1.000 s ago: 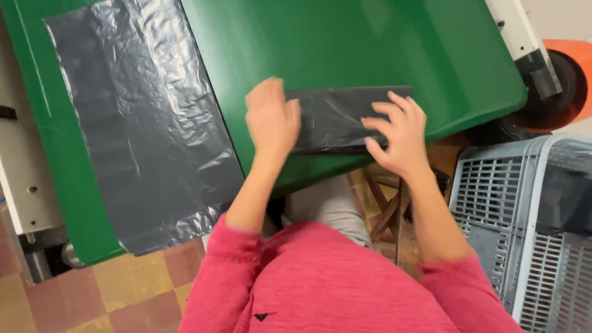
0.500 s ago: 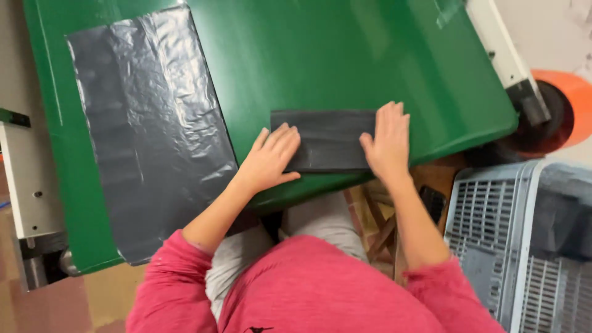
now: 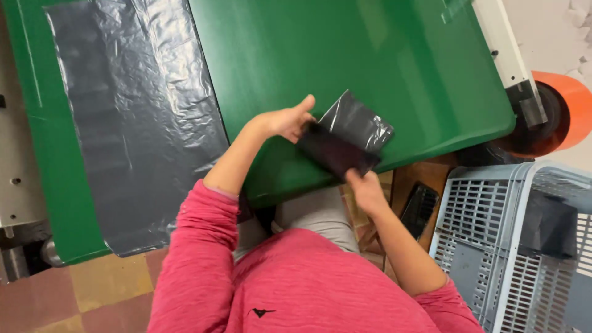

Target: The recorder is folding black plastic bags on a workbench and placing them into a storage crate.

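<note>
the lower corner of the folded black plastic bag [image 3: 345,140] is disappearing under the fingers of the right hand [image 3: 365,188], and how many layers it is folded into is hard to make out from here. the far end of the flat black bag [image 3: 132,117] is running out past the top edge of the view, and the orange roll [image 3: 564,111] beyond the bench's right corner is partly hiding behind a white machine frame [image 3: 502,46]. a dark shape inside the grey plastic crate [image 3: 499,246] is sitting behind the slats, too dim to name.

the folded bag is being lifted just above the near edge of the green bench [image 3: 345,55], tilted, between the two hands. the left hand [image 3: 287,120] is pinching its upper left edge, thumb up, and the right hand is gripping its lower corner from beneath, just off the bench's near edge. both hands are closed on the bag.

the folded bag is looking like a thick dark rectangle, glossy and creased where the film is catching light. the flat bag on the left part of the bench is thin, wrinkled and shiny, hanging a little over the near edge. the bench top is smooth and matte green with rounded corners. the crate, right of the bench and lower down, is a rigid lattice.
</note>
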